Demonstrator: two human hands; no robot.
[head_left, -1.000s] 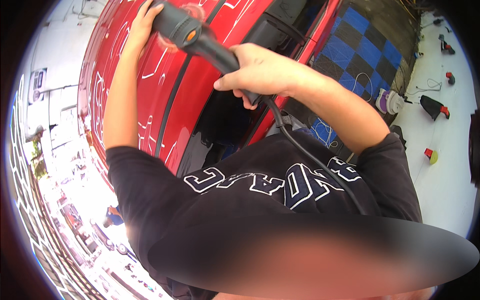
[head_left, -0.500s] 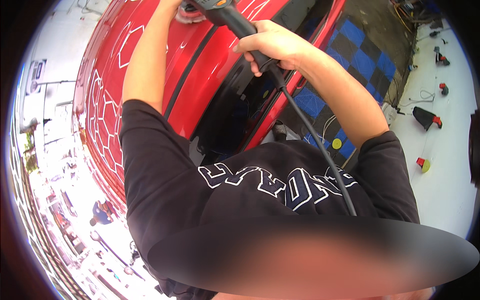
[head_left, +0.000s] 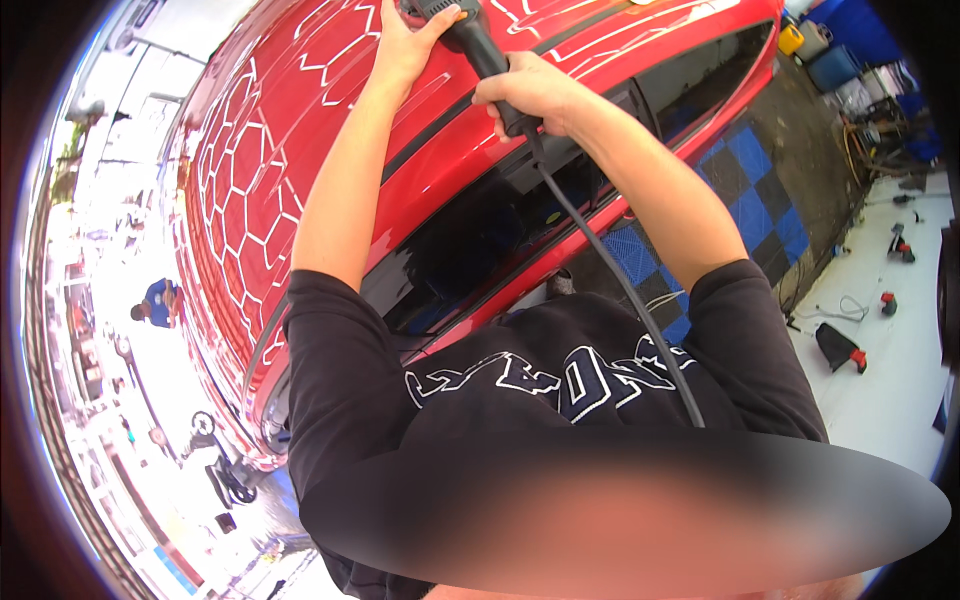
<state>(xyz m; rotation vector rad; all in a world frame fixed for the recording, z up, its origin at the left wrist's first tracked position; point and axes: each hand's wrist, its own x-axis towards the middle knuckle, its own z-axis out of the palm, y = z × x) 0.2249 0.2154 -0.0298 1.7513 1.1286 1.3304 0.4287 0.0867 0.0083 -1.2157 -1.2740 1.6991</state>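
Observation:
A dark electric polisher [head_left: 481, 48] is held over the red car [head_left: 345, 140], near the top edge. My right hand [head_left: 540, 90] is wrapped around its rear handle. My left hand [head_left: 410, 48] grips the front end of the machine, with the thumb across its top. The head's underside is mostly hidden, so its contact with the paint cannot be made out. From the handle a black power cord [head_left: 612, 255] runs back over my chest. White hexagonal light reflections cover the car's glossy surface.
Dark side windows [head_left: 470, 235] run along the car's near side. Blue and black floor tiles [head_left: 750, 190] lie to the right. A white surface with red and black tools [head_left: 840, 348] is at far right. Another person [head_left: 158, 303] is at far left, beyond the car.
The view has shifted, showing more of the car and the bins at upper right. My left hand, mostly cut off before, now shows on the polisher's front. Both hands still hold the polisher.

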